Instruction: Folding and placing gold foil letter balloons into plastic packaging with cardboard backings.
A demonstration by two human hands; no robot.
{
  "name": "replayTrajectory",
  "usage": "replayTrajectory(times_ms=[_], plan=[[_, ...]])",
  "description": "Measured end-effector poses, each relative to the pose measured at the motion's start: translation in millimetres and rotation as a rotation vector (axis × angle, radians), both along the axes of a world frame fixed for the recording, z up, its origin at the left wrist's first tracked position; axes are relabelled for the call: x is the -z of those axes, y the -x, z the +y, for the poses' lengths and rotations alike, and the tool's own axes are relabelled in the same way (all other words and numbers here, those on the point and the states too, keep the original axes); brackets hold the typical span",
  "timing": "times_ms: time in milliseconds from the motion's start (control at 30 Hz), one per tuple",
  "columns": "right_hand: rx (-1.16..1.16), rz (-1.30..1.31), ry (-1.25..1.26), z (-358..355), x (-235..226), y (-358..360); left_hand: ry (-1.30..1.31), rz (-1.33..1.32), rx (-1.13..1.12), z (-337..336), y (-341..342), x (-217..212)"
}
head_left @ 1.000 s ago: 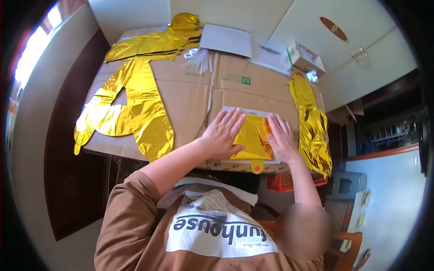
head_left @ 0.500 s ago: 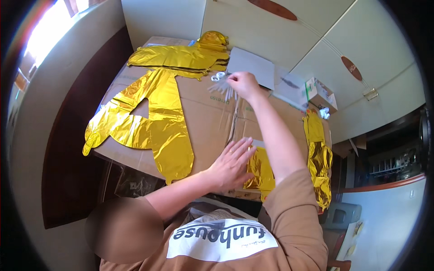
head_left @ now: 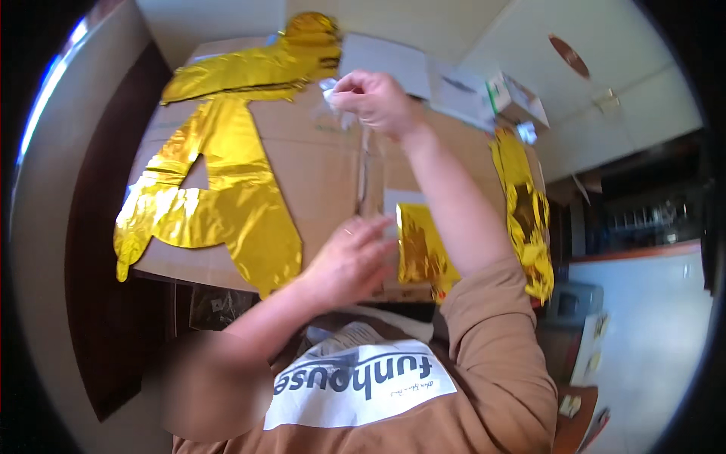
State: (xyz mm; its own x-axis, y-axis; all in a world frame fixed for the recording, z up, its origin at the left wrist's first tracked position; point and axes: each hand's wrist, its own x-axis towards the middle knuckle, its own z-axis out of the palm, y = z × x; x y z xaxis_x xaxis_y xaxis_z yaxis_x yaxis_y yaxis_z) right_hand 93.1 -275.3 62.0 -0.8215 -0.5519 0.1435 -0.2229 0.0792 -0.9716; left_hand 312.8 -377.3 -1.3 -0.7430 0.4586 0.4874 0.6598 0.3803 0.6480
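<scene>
A flattened brown cardboard sheet (head_left: 318, 159) covers the table. A folded gold foil balloon (head_left: 422, 250) lies near its front edge, and my left hand (head_left: 349, 257) presses flat against its left side. My right hand (head_left: 376, 98) is stretched out to the far side of the cardboard, its fingers closed on a clear plastic bundle of thin white straws (head_left: 333, 94). A large flat gold foil balloon shaped like a letter (head_left: 219, 204) lies to the left. Another gold foil balloon (head_left: 257, 64) lies along the far edge.
A crumpled gold foil balloon (head_left: 525, 208) hangs along the cardboard's right edge. White paper sheets (head_left: 393, 57) and a small white and green box (head_left: 514, 94) lie at the back right. A dark wooden strip (head_left: 98, 227) runs down the left. White cabinets (head_left: 605, 98) stand behind.
My right hand left the folded gold balloon, reached to the far side and closed on the clear straw bundle. My left hand stayed on the folded balloon. The view tilted forward.
</scene>
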Motion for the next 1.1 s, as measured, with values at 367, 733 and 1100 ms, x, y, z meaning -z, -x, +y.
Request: replayTrajectory(times_ms=[367,733,1100], plan=[[0.227,-0.095,-0.512,249,11,-203,0.271,0.284,0.199,29,10,-22],[0.233,0.14,-0.725,251,41,-197,0.626,0.264,0.288,64,7,-10],[0.233,-0.013,-0.807,243,23,-198,0.497,0.332,0.223,64,18,6]])
